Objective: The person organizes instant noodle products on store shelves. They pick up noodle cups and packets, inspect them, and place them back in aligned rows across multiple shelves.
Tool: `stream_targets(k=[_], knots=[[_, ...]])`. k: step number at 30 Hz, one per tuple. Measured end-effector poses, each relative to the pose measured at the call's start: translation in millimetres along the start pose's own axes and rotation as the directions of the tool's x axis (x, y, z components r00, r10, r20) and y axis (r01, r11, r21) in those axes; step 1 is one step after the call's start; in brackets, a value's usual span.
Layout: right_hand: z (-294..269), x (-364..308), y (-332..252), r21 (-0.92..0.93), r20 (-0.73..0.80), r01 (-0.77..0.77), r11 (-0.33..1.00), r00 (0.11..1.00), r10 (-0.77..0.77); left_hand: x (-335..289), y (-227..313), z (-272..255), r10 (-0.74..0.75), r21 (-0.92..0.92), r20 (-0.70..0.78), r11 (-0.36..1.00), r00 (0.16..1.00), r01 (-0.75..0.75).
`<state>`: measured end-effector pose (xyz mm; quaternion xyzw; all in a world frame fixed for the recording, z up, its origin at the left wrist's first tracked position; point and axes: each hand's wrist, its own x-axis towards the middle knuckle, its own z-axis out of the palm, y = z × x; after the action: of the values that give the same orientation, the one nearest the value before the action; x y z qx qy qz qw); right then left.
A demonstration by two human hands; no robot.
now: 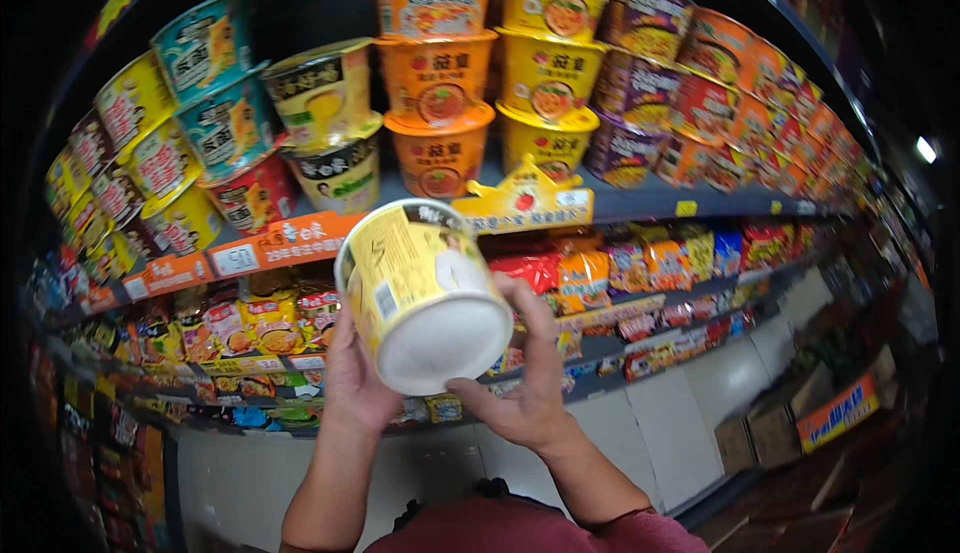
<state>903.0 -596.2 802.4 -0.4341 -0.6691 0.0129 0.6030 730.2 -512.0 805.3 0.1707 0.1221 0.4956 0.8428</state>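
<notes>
A pale yellow instant noodle cup (405, 263) is held up in front of the shelf, tilted so that its white round base faces me. Its side carries printing, a barcode and a picture of a person. My left hand (358, 378) supports the cup from its left side, with most of the fingers hidden behind it. On the other side my right hand (525, 378) grips it, the index finger along the upper right and the thumb at the base's lower edge. Behind the cup stand stacked orange noodle cups (438, 78) and yellow noodle cups (553, 43).
Teal cups (208, 48), pale green-yellow cups (325, 93) and purple cups (645, 23) share the upper shelf. An orange price strip (260, 253) runs along its edge. Bagged noodles (270, 323) fill the lower shelves. Cardboard boxes (775, 433) sit on the tiled floor at right.
</notes>
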Motion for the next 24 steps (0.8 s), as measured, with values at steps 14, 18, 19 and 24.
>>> stream_targets(k=[14,18,19,24], knots=[[96,-120,-42,-0.105,0.073,-0.425,0.899,0.898,0.433,-106,21,-167,-0.200,0.250,-0.275,0.930,0.940,0.271],[124,-147,-65,-0.127,0.153,-0.470,0.873,0.861,0.486,-143,25,-196,-0.183,0.139,-0.258,0.965,0.949,0.224],[133,-153,-69,-0.140,0.159,-0.435,0.890,0.877,0.454,-153,29,-203,-0.185,0.110,-0.246,0.970,0.952,0.217],[162,-186,-109,0.069,0.300,-0.632,0.772,0.751,0.588,-209,45,-215,-0.096,0.118,-0.254,0.985,0.963,0.129]])
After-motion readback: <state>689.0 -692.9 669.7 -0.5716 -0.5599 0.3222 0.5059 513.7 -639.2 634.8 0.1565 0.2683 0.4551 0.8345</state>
